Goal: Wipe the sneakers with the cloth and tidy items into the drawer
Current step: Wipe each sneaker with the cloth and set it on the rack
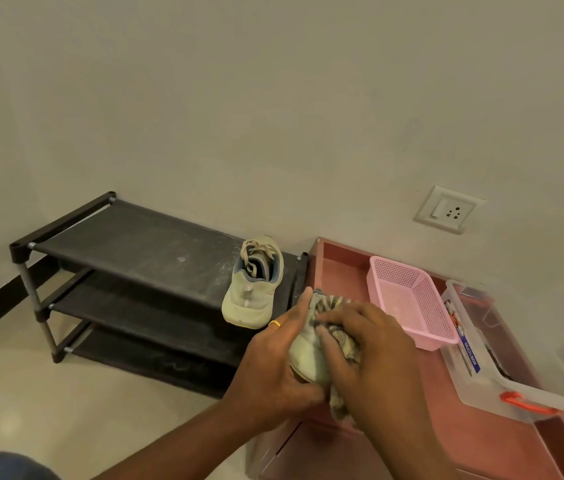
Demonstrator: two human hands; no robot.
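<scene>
Reaching in from the lower edge, both forearms meet over the near corner of the reddish-brown drawer unit (pixel 412 441). The left hand (pixel 273 362), with a gold ring (pixel 275 323) on one finger, is curled around a pale yellow-green sneaker (pixel 304 358), fingers wrapped under its sole and thumb up along its side. The right hand (pixel 374 355) lies palm-down across the same shoe, fingers bent and pressing a striped grey-and-cream cloth (pixel 341 336) against it; a tail of the cloth hangs below the wrist.

To the left stands a black three-tier shoe rack (pixel 128 244), its fabric shelves dusty and scuffed with white marks. The second sneaker (pixel 254 289) sits on the right end of the top shelf, heel toward the camera, laces loose. Just right of the rack the drawer unit's open top tray holds a pink perforated basket (pixel 408 299), and beside that a clear plastic storage box (pixel 502 351) with an orange latch (pixel 522 403). A white wall socket (pixel 448 209) is set in the plain beige wall above. The floor is pale and glossy, with a dark skirting strip (pixel 0 299) at far left.
</scene>
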